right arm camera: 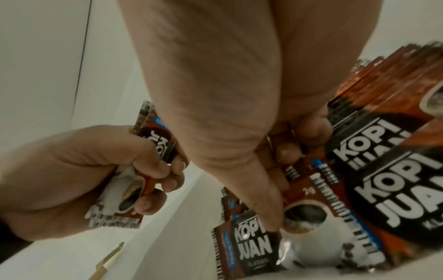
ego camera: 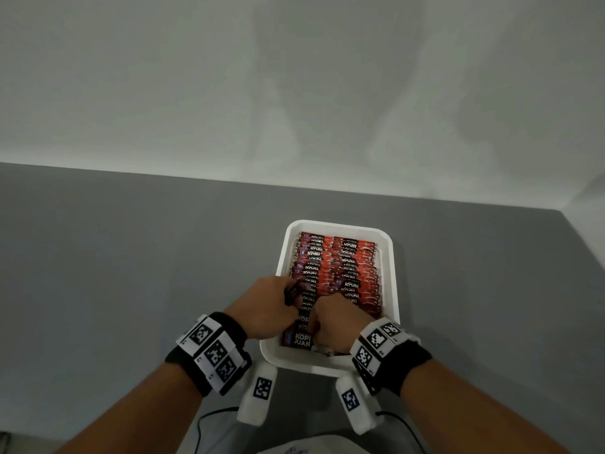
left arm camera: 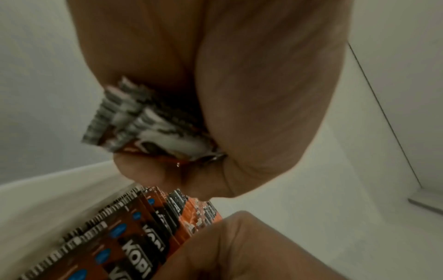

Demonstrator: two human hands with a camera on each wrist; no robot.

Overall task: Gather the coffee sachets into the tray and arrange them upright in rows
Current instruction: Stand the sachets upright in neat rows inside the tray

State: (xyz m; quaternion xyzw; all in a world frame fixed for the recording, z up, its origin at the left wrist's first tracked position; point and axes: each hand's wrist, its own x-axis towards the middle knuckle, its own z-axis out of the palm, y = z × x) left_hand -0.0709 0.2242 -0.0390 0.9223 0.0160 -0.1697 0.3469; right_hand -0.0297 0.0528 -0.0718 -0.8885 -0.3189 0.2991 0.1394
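Grey table (ego camera: 131, 273): both hands (ego camera: 294, 309) among tray's (ego camera: 394, 290) sachets (ego camera: 340, 260)

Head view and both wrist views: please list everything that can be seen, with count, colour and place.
White plastic tray: one, white, on the table, right of centre.
Red-and-black coffee sachets in rows: too many to count, filling the tray.
Small bundle of sachets: count unclear, gripped in the left hand.
Grey table: one, grey, below a pale wall.
Wrist bands with black-and-white markers: two, one on each wrist.
Hands: left hand, right hand, over the tray's near end.
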